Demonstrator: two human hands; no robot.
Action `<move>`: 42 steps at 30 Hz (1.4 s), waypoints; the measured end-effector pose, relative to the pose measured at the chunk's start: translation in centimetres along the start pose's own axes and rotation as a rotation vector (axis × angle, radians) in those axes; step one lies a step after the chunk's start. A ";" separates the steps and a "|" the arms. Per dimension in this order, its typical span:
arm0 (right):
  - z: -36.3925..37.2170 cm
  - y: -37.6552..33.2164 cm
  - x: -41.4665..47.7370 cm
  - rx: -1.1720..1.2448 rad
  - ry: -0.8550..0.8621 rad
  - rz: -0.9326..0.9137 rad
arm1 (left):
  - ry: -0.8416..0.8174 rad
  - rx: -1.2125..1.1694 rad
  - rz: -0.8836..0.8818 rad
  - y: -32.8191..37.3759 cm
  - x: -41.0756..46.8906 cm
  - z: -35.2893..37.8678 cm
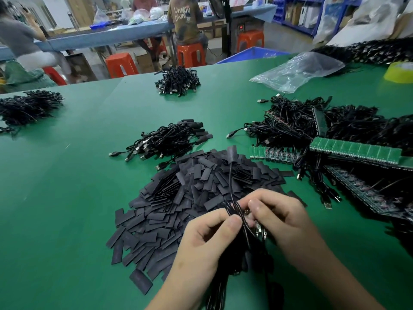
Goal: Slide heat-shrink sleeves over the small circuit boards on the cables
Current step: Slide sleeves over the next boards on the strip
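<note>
Observed from the head camera. The left grip point(207, 240) is closed: thumb and forefinger pinch a bundle of cables point(233, 210) low over the bench point(67, 198). The right grip point(283, 218) is closed on the same bundle from the other side, fingers curled round it; metal plugs point(257, 229) show between the two grips. I cannot tell how many cables are held.

One thin cable point(230, 175) rises out of the bundle and ends in a flat black sleeve point(231, 152) standing above the heap. Whether a board sits inside it is hidden from me.

Directly beyond the grips, and partly under them, lies a broad pile of loose sleeves point(178, 198): flat, matt, dark grey rectangles, overlapping at all angles. Behind the pile lies a sleeved cable bundle point(172, 139), plugs pointing left, sleeved ends right.

To the right, green board panels point(355, 151) lie slanted across a dense tangle of black cables point(290, 124); the panels are long scored strips of small boards. A crumpled clear plastic bag point(297, 70) lies further back, and a yellow tape roll point(400, 72) sits at the right edge. Separate cable heaps lie at far centre point(177, 82) and far left point(29, 106).

The bench surface is smooth green matting. Orange stools point(121, 64) and seated people are beyond it.
</note>
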State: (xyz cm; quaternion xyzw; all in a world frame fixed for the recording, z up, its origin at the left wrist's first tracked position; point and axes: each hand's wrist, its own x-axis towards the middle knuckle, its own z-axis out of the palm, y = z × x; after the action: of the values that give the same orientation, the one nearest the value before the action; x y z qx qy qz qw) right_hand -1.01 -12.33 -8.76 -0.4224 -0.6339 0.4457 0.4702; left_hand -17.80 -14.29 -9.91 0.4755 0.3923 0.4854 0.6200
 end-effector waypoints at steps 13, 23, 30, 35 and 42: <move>-0.3 0.7 -0.2 -0.204 -0.104 -0.019 | 0.118 -0.142 -0.176 1.0 1.0 -2.3; 0.5 0.6 -0.3 -0.259 -0.065 -0.067 | 0.089 0.001 -0.094 0.7 0.8 -3.8; 1.1 1.1 -0.4 -0.237 -0.037 -0.041 | 0.123 0.054 -0.056 1.0 0.7 -3.8; 0.8 1.2 -0.3 -0.085 -0.123 0.074 | 0.064 0.094 -0.089 1.7 0.5 -4.6; 0.4 1.1 0.0 0.028 -0.162 0.134 | -0.114 0.187 -0.081 1.9 0.1 -5.0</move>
State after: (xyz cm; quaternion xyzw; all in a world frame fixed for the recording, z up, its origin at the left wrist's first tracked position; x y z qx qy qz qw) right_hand -1.23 -12.16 -9.91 -0.4198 -0.6340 0.5176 0.3922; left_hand -22.96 -13.02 -9.29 0.5418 0.4190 0.3934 0.6133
